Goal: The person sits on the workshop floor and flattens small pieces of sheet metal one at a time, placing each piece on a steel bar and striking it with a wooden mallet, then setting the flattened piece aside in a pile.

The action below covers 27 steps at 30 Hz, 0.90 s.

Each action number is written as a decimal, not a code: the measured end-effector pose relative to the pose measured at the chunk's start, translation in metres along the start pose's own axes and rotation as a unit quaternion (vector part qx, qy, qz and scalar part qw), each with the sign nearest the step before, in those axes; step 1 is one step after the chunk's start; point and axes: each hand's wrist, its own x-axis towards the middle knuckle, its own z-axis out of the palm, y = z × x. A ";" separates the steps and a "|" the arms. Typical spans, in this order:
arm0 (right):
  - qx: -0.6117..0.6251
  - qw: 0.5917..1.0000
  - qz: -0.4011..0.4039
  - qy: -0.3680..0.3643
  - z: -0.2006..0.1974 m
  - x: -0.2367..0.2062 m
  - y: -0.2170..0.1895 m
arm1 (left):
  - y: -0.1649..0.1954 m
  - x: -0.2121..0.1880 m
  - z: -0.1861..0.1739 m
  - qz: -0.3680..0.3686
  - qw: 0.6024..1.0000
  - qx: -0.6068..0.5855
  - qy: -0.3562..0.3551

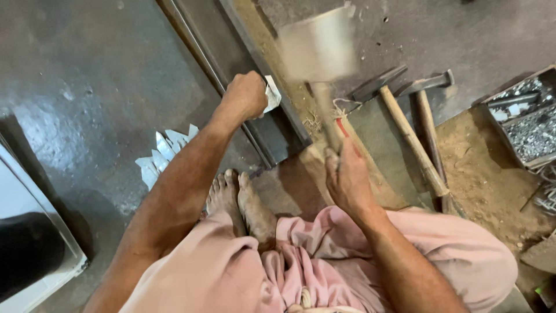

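My left hand (246,94) is closed on a small shiny metal piece (272,94) and presses it against a long dark steel bar (255,58) lying on the floor. My right hand (346,177) grips the wooden handle of a mallet (318,49), whose pale, motion-blurred head is raised above the bar, just right of the left hand. My bare feet (240,200) rest close under the bar, and I sit on the floor in pink trousers.
Several cut shiny metal pieces (162,153) lie fanned left of my left arm. Two hammers (414,124) with wooden handles lie to the right. A box of metal scraps (530,124) stands at the right edge. A white panel (35,243) is at lower left.
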 end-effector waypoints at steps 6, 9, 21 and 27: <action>0.059 0.993 0.093 0.052 -0.010 -0.001 -0.004 | -0.013 -0.020 -0.010 0.202 0.964 -0.141 0.099; 0.157 0.979 0.078 0.100 -0.015 -0.005 -0.009 | -0.040 -0.058 -0.015 0.310 0.885 -0.271 0.217; -0.095 0.989 0.092 -0.072 -0.005 -0.003 -0.024 | -0.081 -0.131 -0.029 0.178 0.867 -0.432 0.171; -0.125 0.990 0.046 -0.050 -0.001 -0.020 -0.023 | -0.098 -0.113 0.007 0.015 0.886 -0.462 0.035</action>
